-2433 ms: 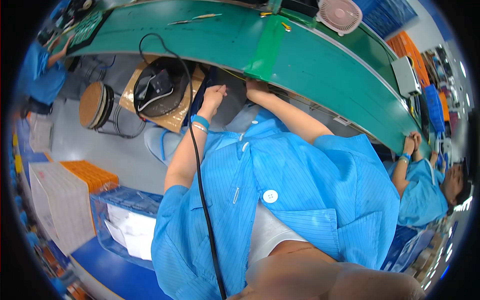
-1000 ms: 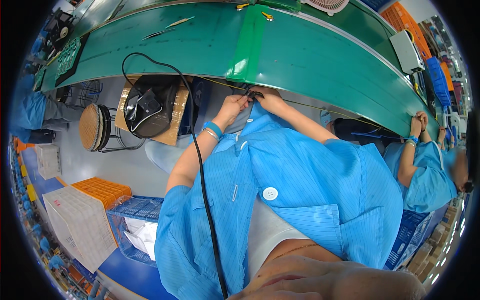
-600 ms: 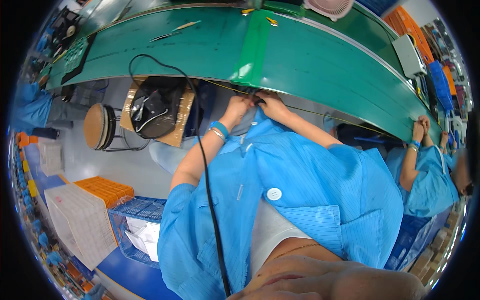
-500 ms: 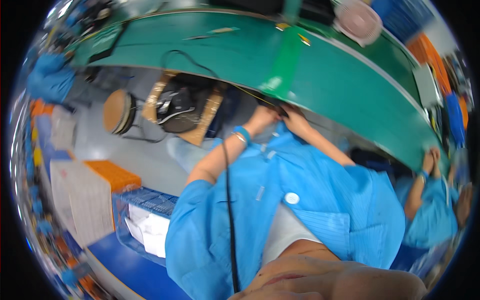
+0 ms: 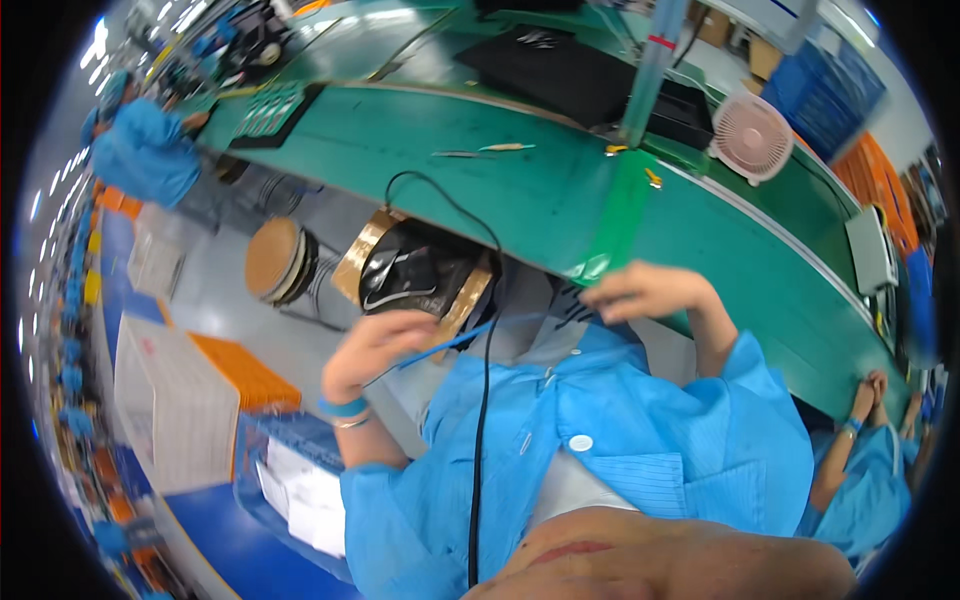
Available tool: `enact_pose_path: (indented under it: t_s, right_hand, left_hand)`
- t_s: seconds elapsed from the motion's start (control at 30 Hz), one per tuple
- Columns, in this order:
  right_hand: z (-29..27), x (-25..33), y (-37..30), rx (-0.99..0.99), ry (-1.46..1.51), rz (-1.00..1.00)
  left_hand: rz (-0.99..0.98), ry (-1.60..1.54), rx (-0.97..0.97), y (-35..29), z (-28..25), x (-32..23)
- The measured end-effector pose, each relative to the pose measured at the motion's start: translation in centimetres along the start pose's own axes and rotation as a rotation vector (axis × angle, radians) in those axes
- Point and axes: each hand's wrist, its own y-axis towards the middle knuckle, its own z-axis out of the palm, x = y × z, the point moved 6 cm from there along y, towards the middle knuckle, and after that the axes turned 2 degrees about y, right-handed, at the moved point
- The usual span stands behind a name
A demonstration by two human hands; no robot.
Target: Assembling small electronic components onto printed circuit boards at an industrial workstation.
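Note:
My left hand (image 5: 385, 345) is raised above the gap left of my lap, its fingers stretched loosely to the right with nothing visible in them. A blue band (image 5: 343, 408) circles that wrist. From beside the hand a thin blue strip (image 5: 455, 342) runs rightward and fades into blur; what it hangs from is unclear. My right hand (image 5: 645, 290) hovers at the near edge of the green bench (image 5: 440, 210), its extended fingers smeared by motion and apparently empty. Just beyond it lies a glossy green strip (image 5: 615, 220) across the bench.
A black cable (image 5: 483, 400) hangs before my chest. An open carton (image 5: 370, 255) and a round stool (image 5: 272, 258) stand to the left. On the bench are a pen-like tool (image 5: 507, 147) and a pink fan (image 5: 752, 138). Co-workers sit at far left (image 5: 145, 150) and right (image 5: 860, 480).
Both hands were close together at the bench edge. They have moved apart, the left back and leftward, the right up and rightward. The blue strip has come into sight, and the view has shifted.

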Motion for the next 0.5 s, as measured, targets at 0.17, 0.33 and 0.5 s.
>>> enact_pose_path:
  t_s: [0.17,0.33,0.5]
  right_hand:
    - [-13.0,-4.1,5.9,-0.72,-0.342,-0.044]
    - [-18.4,-5.3,10.7,-1.01,-0.48,0.046]
    - [-17.5,-4.2,14.8,-1.026,-0.772,-0.072]
  left_hand:
    - [0.213,-0.353,-0.988,3.1,-17.5,1.6]
    - [0.259,-0.577,-1.217,14.5,-31.6,9.8]
    - [-0.25,-0.273,-1.319,25.8,-46.4,25.4]
